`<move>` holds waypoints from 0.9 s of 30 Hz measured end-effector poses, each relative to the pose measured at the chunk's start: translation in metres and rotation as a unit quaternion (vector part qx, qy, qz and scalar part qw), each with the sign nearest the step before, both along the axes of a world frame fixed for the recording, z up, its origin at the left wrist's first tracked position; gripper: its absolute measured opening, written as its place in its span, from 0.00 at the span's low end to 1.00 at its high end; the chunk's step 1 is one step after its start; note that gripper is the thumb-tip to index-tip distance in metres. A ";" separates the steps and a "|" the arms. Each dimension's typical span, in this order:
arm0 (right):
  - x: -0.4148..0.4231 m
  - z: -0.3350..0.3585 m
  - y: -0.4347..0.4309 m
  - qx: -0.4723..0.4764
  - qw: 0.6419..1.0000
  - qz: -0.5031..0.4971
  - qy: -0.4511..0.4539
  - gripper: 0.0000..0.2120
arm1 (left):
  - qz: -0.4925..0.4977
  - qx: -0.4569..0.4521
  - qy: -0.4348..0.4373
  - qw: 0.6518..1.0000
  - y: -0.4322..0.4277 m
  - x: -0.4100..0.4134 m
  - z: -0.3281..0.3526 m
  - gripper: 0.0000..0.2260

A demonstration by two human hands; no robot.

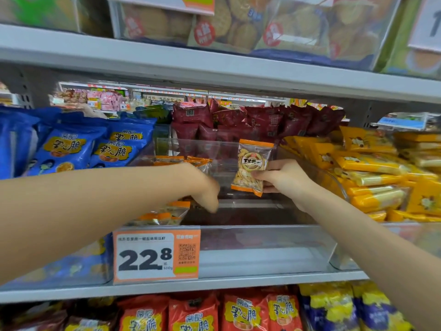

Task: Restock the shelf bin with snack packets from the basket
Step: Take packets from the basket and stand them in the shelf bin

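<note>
Right hand [284, 177] pinches a snack packet [251, 167] upright over the clear bin [262, 249].
Grip at its lower right corner; open bin floor below; left hand [202, 187] dips beside packets [164, 213] at left, grip indiscernible.

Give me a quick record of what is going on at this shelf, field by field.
Container: clear bin, a few loose packets at its left
Holding: right hand pinches an orange-edged snack packet, upright above the bin
Reaching: left hand dips into the bin's left side; grip unclear
Label: price tag reads 22.8
Neighbours: blue packets left, yellow packets right
Basket: not in view
</note>
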State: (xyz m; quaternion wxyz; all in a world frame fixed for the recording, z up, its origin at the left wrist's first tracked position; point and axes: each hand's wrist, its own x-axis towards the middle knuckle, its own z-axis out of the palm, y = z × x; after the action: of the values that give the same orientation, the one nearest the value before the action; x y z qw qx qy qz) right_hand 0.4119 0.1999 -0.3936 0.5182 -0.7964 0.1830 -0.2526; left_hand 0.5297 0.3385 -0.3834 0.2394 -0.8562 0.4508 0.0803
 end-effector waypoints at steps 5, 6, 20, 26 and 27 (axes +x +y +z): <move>0.002 -0.001 -0.002 0.015 1.000 0.010 0.021 0.11 | -0.045 -0.136 -0.053 0.988 0.014 0.047 0.021 0.13; 0.004 -0.002 -0.003 0.020 0.999 0.009 0.030 0.12 | -0.050 -0.171 -0.069 0.982 0.017 0.055 0.021 0.14; 0.062 0.000 0.022 -0.002 0.952 0.134 0.275 0.08 | 0.049 -0.348 0.131 0.927 0.024 0.091 0.034 0.09; 0.106 -0.026 0.056 0.003 0.957 0.094 0.274 0.10 | 0.076 -0.340 0.199 0.916 0.029 0.096 0.037 0.10; 0.106 -0.027 0.058 -0.005 0.960 0.085 0.268 0.13 | 0.073 -0.334 0.198 0.919 0.028 0.096 0.037 0.10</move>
State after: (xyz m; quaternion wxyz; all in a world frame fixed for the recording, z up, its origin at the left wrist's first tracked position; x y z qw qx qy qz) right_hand 0.5180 0.2582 -0.4210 0.4661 -0.8498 0.2456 0.0140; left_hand 0.6254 0.3669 -0.3467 -0.1611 -0.8835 0.4258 0.1100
